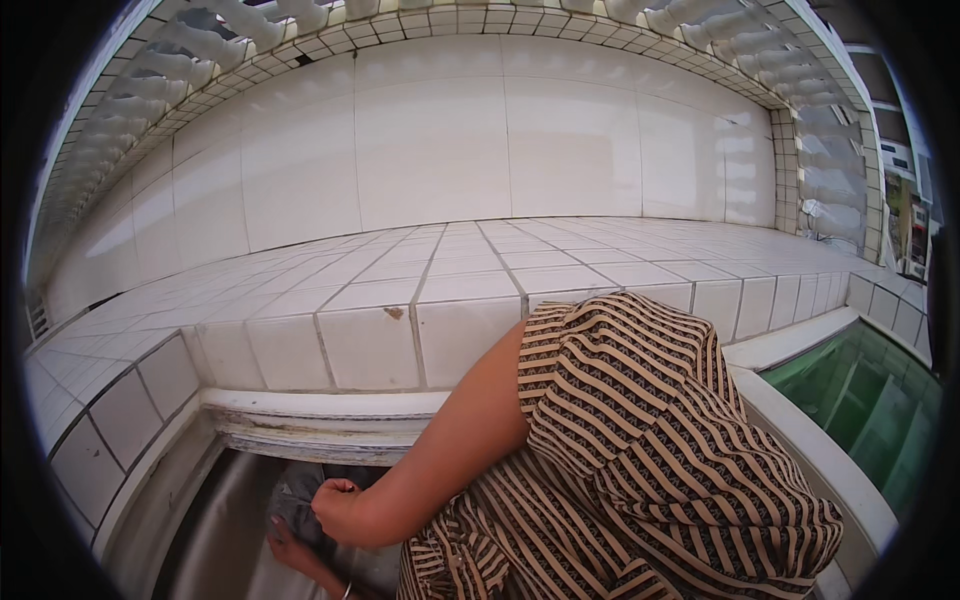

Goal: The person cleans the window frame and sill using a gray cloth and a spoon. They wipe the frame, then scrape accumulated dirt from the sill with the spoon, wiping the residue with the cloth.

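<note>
A crumpled dark grey cloth point(294, 491), perhaps a garment, is between my hands at the lower left, just inside a white window frame point(322, 403). My right hand point(337, 510) is closed in a fist at the cloth's right side, its bare arm reaching across from a striped sleeve. Lower down, my left hand point(294, 551) has its fingers against the cloth's lower edge; a light bracelet point(346, 591) circles that wrist. My striped brown and beige top point(637, 465) fills the lower right and hides part of the frame.
A white-tiled ledge point(367, 349) runs above the window opening in the picture. Beyond lies a pale balcony floor point(435, 142), bordered by a balustrade point(829, 172). At right is a green glass pane point(855, 397). A shiny brownish-grey surface point(232, 517) lies left of the cloth.
</note>
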Motion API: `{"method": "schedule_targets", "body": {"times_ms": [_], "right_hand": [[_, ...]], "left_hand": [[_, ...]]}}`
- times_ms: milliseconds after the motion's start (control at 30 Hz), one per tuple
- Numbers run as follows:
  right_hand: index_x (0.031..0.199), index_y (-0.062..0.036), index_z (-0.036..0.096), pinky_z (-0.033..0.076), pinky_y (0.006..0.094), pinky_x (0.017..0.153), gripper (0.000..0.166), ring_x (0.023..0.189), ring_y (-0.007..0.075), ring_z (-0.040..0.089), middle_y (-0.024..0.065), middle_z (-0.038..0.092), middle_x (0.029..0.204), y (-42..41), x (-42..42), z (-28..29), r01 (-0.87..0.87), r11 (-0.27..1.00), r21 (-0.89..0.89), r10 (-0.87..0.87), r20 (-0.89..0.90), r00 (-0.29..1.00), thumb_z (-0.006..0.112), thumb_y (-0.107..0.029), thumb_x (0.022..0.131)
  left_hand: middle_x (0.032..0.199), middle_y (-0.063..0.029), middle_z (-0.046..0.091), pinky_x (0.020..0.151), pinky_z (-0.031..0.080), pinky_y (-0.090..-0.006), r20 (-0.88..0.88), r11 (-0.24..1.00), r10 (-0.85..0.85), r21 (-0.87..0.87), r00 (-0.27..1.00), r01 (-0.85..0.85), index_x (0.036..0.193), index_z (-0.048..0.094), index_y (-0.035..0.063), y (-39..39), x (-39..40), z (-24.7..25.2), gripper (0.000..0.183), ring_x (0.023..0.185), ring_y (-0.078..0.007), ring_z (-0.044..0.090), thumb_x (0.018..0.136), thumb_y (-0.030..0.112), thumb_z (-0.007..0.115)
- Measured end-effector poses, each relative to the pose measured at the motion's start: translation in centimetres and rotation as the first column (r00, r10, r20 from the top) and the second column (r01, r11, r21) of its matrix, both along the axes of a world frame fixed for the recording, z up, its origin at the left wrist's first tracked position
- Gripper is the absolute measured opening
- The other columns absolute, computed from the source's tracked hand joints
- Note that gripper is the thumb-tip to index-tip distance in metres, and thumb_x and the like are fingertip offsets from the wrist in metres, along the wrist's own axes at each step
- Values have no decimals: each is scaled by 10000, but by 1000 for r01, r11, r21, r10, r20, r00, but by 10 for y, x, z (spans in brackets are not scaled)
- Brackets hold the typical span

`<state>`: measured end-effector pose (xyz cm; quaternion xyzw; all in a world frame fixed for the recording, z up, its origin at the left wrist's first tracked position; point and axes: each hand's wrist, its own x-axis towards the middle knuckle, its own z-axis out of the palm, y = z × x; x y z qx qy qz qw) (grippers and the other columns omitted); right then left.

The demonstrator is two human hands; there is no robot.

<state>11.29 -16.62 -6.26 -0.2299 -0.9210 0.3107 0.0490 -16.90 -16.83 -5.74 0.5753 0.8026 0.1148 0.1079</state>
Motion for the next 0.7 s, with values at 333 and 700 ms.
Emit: {"method": "schedule_targets", "body": {"times_ms": [333,700], "right_hand": [[761,-55,645,453,447,498,156,651,325,669,107,649,640,18,45,-31,460,888,-19,-455,-186,871,692,-146,644],[1227,-42,588,509,374,691,464,747,226,650,101,674,778,-13,75,-23,527,506,-683,-861,-359,360,739,-229,830]], "left_hand": [[1162,-210,623,957,443,-350,386,977,-66,213,920,-19,1190,569,-144,41,22,-24,590,1048,-239,583,1018,420,529],[1237,-148,583,978,475,-402,980,980,-195,194,41,39,1259,518,-30,31,144,56,544,1119,-249,595,1031,462,466]]}}
